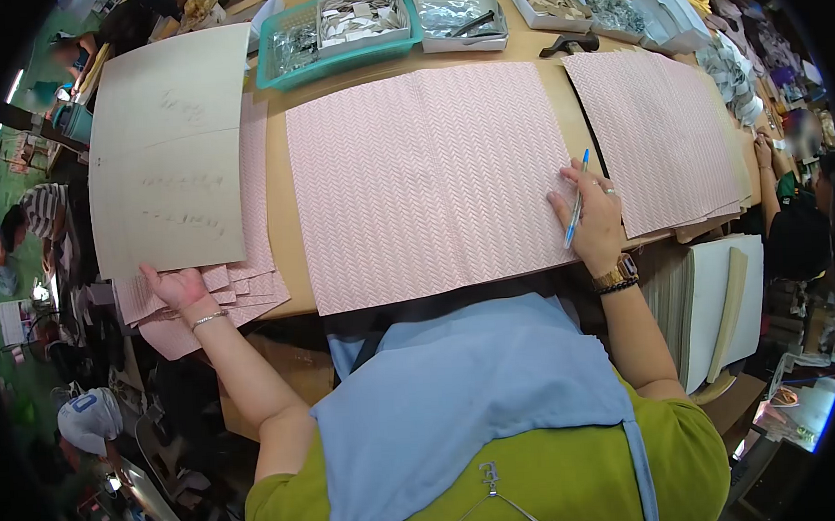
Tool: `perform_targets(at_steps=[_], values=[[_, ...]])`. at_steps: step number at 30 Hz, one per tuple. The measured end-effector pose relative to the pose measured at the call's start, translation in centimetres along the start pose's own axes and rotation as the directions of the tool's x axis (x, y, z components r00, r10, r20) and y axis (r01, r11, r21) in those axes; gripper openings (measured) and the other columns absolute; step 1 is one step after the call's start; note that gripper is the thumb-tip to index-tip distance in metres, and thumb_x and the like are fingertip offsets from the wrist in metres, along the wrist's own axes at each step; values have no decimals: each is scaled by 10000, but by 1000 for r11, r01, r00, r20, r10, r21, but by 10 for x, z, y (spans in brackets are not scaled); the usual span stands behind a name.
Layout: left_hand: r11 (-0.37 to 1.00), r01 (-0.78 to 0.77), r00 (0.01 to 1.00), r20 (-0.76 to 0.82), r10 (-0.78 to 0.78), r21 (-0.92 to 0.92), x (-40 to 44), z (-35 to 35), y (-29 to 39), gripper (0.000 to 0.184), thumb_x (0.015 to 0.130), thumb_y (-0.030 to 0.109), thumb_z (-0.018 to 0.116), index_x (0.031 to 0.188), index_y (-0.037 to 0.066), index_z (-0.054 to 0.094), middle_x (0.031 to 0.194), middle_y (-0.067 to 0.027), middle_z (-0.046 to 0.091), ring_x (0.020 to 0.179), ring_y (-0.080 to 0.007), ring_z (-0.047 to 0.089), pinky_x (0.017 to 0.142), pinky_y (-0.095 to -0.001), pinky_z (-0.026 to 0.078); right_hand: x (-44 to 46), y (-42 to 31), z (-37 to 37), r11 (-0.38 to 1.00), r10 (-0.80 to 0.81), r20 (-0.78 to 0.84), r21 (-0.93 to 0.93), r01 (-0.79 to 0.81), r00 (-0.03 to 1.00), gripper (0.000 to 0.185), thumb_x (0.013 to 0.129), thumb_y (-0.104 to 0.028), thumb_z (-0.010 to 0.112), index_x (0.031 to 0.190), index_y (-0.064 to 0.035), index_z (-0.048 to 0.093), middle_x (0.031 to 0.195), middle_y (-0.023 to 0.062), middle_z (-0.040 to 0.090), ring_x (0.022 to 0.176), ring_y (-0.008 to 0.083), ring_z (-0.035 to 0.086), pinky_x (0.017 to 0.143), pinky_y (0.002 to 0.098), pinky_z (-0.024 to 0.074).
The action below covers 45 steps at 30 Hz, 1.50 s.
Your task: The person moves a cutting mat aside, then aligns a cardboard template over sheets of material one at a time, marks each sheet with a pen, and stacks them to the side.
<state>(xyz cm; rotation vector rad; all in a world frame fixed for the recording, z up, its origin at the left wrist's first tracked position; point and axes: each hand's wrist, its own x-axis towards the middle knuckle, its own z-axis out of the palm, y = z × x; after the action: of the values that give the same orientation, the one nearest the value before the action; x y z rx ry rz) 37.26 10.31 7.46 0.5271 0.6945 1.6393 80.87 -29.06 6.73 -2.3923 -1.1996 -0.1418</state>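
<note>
My left hand (178,289) grips the lower edge of a large grey-beige cardboard sheet (166,155) with handwriting on it; some fingers are hidden beneath. Under that sheet lie several pink woven-pattern pieces (260,291), stacked unevenly. In front of me a large pink sheet with a herringbone texture (424,186) lies flat on the table. My right hand (595,217) rests at its right edge, with a blue-capped ballpoint pen (578,198) held between the fingers. Farther right is another stack of pink textured sheets (659,138).
Along the back stand a teal basket (288,80) and white boxes (464,44) of small parts. A hammer (571,45) lies near the right stack. Boards (718,303) stand upright at the lower right. Other people work at both sides, one in a white cap (89,419).
</note>
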Motion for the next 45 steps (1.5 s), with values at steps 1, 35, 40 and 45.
perform_targets(at_steps=[1,35,40,45], values=[[1000,12,1000,28,-12,-20,3,-3,0,510,1017,325,417,1395,-17,397,1449,-148,431,1343,-300,385,1149,-473,265,0,1,1,1000,-8,-9,14,8,1000,394,788,-221,748,1137,-84,624,1269,148,609,1100,346,561,899,440,428],[993,105,992,69,-109,60,9,-7,10,541,992,352,494,1403,11,407,1452,-129,425,1326,-279,392,1132,-437,280,39,234,-97,864,433,-263,-150,-480,862,614,788,-573,693,1142,-86,572,1008,205,671,958,399,638,845,443,491],[891,453,751,542,-377,-8,-16,28,8,514,996,353,489,1395,35,432,1433,-111,457,1311,-270,416,1123,-431,294,49,175,-105,979,201,-238,13,-203,950,525,918,-498,561,1217,-67,529,1063,182,673,1024,325,636,867,410,482],[783,603,551,628,-549,156,-71,74,-28,493,1006,346,475,1392,41,441,1404,-106,491,1282,-258,450,1112,-425,313,52,37,-77,261,62,290,919,-296,955,492,1020,-423,381,1337,-57,465,1286,119,602,1171,206,578,904,331,457]])
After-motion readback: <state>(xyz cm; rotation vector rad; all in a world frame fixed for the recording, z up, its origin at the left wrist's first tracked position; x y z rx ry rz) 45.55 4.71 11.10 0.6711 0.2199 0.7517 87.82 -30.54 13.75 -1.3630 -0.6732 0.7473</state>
